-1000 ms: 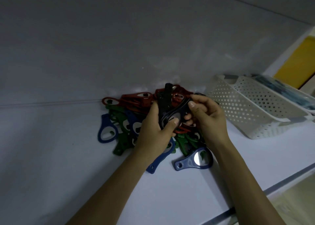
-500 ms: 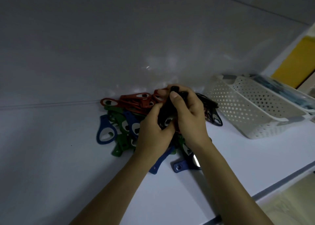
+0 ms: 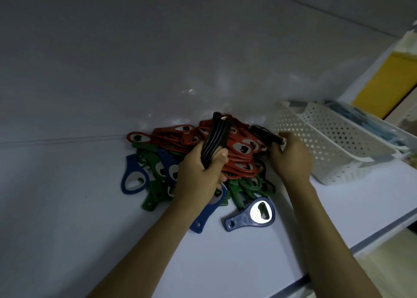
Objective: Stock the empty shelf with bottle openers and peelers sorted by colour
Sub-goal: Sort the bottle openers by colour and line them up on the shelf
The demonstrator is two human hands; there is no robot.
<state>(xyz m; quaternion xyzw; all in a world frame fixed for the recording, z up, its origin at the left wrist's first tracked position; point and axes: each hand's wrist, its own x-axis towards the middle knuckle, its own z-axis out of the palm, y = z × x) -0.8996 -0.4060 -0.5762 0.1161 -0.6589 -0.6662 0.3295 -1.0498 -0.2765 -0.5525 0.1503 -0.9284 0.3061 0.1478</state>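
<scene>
My left hand is curled round a small stack of black openers. It holds them on edge, and their handles stick up and away from me above the heap. My right hand grips a single black opener at the far right edge of the heap, with the fingers curled over its end. That hand sits just beside the white perforated basket; I cannot tell whether it touches the basket wall.

The rest of the stock lies mixed in one heap on the white shelf, pushed up against the back panel.
- The red openers are on the far side, between my two hands, piled over one another.
- The green openers are lower, to the left and near side, partly under my left wrist.
- The blue openers are scattered among them: one flat at the left edge of the heap and others tucked among the green.
- A lone blue opener lies flat on the near side between my forearms, with its metal face up.

The basket stands on the shelf at the right, tilted in my view. Something blurred in clear wrapping lies beyond it. A yellow panel shows at the far right.
</scene>
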